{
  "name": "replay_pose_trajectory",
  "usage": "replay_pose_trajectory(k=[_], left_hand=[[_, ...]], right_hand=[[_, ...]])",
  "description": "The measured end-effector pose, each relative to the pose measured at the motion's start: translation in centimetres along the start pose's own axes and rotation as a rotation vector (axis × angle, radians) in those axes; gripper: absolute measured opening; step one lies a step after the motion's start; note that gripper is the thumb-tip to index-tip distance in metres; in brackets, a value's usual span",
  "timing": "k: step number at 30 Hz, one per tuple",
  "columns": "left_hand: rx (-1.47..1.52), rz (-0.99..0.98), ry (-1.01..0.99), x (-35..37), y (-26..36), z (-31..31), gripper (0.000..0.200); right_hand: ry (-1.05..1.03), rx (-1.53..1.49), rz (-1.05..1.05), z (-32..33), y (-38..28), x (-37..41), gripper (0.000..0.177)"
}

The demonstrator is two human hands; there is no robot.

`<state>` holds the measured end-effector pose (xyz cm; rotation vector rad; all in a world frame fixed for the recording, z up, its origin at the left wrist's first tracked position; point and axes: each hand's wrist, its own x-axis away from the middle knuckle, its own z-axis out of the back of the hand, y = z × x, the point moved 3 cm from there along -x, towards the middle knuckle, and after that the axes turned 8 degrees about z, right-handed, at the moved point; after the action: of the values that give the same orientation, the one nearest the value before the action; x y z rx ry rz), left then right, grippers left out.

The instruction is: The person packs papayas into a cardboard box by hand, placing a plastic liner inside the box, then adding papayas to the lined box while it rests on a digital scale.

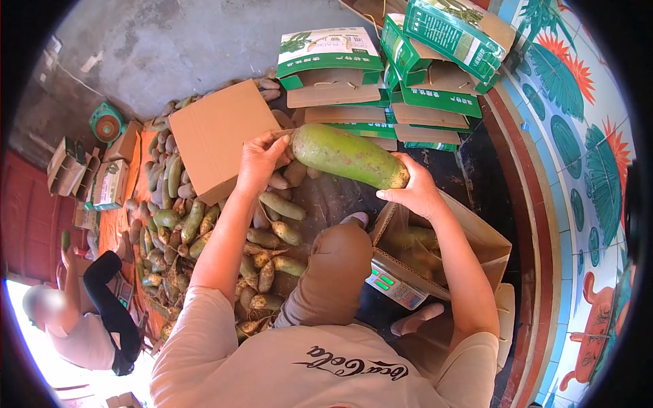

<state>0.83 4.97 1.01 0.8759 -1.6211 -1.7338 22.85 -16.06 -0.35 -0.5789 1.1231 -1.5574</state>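
A large green radish (347,155) is held up between my two hands, lying nearly level with a slight tilt down to the right. My left hand (262,162) pinches its narrow end, while my right hand (416,189) grips the blunt, yellowish end. Beneath my right forearm stands an open cardboard box (486,238) with a clear plastic liner and several radishes (415,239) inside. A digital scale (394,282) with green lit digits shows at the box's near edge; the box seems to rest on it.
Many loose radishes (194,221) cover the floor on the left. A closed cardboard box (221,136) sits on the pile. Green-and-white cartons (333,61) are stacked ahead, beside a painted tiled wall (564,143). Another person (81,333) sits at far left, with a hand raised holding something green.
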Motion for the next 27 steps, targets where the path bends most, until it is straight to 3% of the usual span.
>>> replay_pose_trajectory(k=[4,9,27], left_hand=[[-0.003,0.025,0.005,-0.3,0.5,-0.6,0.010],[0.274,0.160,-0.040,-0.4,0.0,-1.1,0.009],[0.218,0.112,-0.210,0.5,1.5,-2.8,0.008]], right_hand=[[-0.034,-0.114,-0.034,0.1,0.3,0.6,0.068],[-0.044,-0.268,-0.079,0.5,0.2,1.5,0.063],[-0.083,-0.472,-0.200,1.9,-0.7,3.7,0.034]])
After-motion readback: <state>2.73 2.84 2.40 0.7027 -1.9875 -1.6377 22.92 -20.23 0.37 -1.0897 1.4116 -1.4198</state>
